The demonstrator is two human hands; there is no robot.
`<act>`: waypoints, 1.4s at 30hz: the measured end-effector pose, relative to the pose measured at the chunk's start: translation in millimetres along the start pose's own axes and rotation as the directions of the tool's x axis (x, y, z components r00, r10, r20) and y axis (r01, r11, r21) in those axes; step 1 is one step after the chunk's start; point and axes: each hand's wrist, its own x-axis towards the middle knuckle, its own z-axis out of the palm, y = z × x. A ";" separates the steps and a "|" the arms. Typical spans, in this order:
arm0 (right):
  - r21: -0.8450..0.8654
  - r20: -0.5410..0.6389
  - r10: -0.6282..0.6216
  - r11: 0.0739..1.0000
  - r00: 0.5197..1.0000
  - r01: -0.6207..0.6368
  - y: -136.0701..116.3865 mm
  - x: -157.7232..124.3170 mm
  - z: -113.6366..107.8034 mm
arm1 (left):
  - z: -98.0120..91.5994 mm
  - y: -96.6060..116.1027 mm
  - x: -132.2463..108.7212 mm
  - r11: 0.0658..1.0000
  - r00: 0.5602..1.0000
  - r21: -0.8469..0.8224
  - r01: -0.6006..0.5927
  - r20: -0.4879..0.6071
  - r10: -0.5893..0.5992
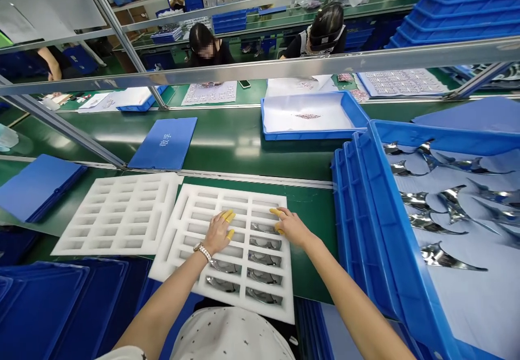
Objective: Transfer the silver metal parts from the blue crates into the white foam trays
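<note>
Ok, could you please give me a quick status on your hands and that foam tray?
Left hand, right hand empty, at white foam tray. Curved metal pieces fill its near cells. Blue crate alongside, right.

Left hand [219, 233]: yellow finger cots [228, 216] and a silver bracelet watch [202, 252], fingers over a white foam compartment tray [260, 310].
Right hand [293, 227]: fingers also capped yellow, spread over the tray's upper right compartments.
In the tray: curved mirror-chrome pieces [264, 259], in the lower compartments.
Left of it: a second white foam tray [117, 214], touching.
Right: a blue plastic crate [376, 230], holding more chrome pieces on a pale sheet [459, 306].
</note>
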 end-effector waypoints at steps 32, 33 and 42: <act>-0.062 -0.017 0.137 0.988 0.990 -0.138 -47.5 -32.8 -22.7 | -2.0 1.5 7.9 0.993 0.992 -0.023 0.113 -0.049 -0.114; -0.042 -0.042 0.146 0.988 0.988 -0.148 -54.5 -52.4 -27.1 | -4.4 0.6 13.6 0.989 0.989 -0.064 0.133 -0.059 -0.136; 0.145 -0.514 0.219 0.975 0.829 -0.168 0.7 -349.9 -79.6 | -95.0 229.6 108.3 0.931 0.920 -0.146 -0.333 -0.267 0.288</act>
